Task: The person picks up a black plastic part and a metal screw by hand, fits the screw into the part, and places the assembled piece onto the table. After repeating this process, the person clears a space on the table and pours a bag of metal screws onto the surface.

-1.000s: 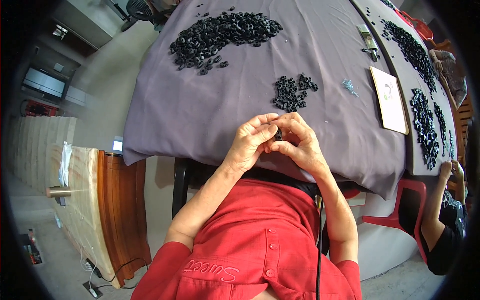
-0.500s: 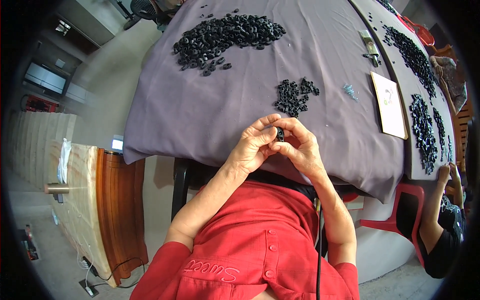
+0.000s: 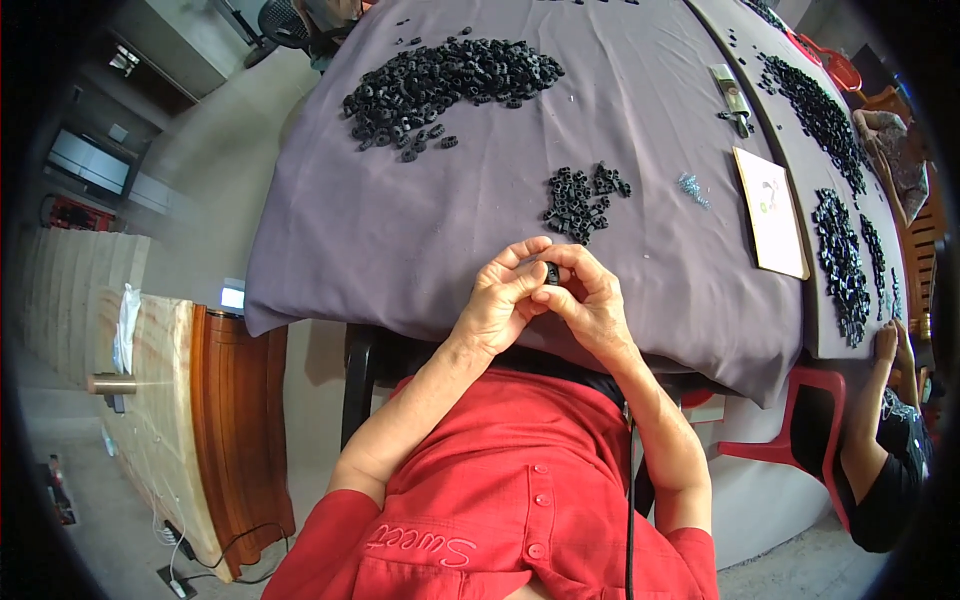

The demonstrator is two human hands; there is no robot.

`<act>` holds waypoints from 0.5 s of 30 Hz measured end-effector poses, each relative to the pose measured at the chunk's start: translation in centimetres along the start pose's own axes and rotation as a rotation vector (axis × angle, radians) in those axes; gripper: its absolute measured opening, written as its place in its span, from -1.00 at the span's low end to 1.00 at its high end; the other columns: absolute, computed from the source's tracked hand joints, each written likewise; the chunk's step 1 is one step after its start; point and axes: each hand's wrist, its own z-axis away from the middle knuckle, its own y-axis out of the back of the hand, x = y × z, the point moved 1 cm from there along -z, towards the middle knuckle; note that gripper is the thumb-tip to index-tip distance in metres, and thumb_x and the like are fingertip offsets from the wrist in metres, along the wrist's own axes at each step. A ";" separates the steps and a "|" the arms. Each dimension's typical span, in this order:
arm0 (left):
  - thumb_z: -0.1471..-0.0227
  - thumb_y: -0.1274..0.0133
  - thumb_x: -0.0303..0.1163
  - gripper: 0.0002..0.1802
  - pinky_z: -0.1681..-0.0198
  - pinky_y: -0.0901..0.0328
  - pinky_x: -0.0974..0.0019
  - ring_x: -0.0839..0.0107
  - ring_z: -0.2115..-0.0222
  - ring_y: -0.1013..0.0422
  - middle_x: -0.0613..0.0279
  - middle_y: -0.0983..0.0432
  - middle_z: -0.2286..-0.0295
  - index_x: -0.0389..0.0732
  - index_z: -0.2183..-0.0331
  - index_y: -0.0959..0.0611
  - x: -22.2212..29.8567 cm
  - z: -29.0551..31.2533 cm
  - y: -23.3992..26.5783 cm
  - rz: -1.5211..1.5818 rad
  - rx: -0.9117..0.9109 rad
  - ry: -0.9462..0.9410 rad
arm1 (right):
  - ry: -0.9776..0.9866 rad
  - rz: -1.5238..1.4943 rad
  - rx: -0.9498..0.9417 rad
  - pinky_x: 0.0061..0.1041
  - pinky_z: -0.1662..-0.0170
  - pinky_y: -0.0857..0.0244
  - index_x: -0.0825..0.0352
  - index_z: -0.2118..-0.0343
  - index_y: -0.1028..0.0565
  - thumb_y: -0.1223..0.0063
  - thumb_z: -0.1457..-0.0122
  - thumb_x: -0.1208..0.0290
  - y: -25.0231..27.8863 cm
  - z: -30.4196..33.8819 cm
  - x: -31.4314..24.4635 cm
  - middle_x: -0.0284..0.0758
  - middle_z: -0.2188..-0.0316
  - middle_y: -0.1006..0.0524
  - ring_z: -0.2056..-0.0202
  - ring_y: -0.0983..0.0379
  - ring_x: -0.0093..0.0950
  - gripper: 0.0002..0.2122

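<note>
Both hands meet just above the near edge of the cloth-covered table [image 3: 400,260]. Between their fingertips is a small black plastic part [image 3: 552,273], mostly hidden by the fingers. My left hand [image 3: 503,300] pinches it from the left with thumb and forefinger. From the right, my right hand [image 3: 588,297] closes its thumb and fingers on the same part. Just beyond the hands lies a small cluster of black ring-like pieces [image 3: 574,203]. A big heap of ribbed black pieces [image 3: 450,85] is spread farther off to the left.
To the right are a small pile of tiny springs [image 3: 693,190], a white board [image 3: 771,212] and a tube [image 3: 731,92]. Beyond a seam, a second table bears more black piles [image 3: 843,265]. A co-worker's arm [image 3: 868,430] and a red chair [image 3: 770,448] are at far right.
The view has shifted slightly, so the table items sit a little lower and left. Both hands keep their pinch on the black part, which now shows less between the fingers.
</note>
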 end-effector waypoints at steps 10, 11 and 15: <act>-0.10 0.01 -0.36 -0.78 0.42 -0.29 0.42 0.43 0.44 -0.41 0.19 -0.50 0.39 -0.20 0.20 -0.54 1.0 0.3 0.7 0.026 -0.014 0.059 | -0.120 0.132 0.279 -0.65 0.44 -0.28 0.41 0.26 -0.47 -0.12 -0.03 0.54 3.8 -0.5 0.5 -0.39 0.52 -0.51 0.54 -0.37 -0.67 -0.81; -0.09 -0.01 -0.36 -0.79 0.43 -0.29 0.42 0.43 0.45 -0.41 0.21 -0.50 0.40 -0.20 0.21 -0.55 1.3 0.3 0.8 -0.002 -0.021 0.059 | -0.109 0.135 0.281 -0.65 0.44 -0.28 0.41 0.26 -0.47 -0.12 -0.03 0.54 4.0 -0.6 0.8 -0.39 0.52 -0.51 0.54 -0.37 -0.67 -0.81; -0.04 -0.06 -0.39 -0.87 0.55 -0.24 0.48 0.48 0.53 -0.37 0.28 -0.48 0.46 -0.16 0.30 -0.57 4.8 1.1 1.4 -0.104 0.019 0.003 | -0.014 0.327 0.230 -0.57 0.42 -0.31 0.41 0.37 -0.50 -0.12 -0.01 0.54 3.8 -0.6 0.7 -0.26 0.52 -0.51 0.53 -0.44 -0.51 -0.88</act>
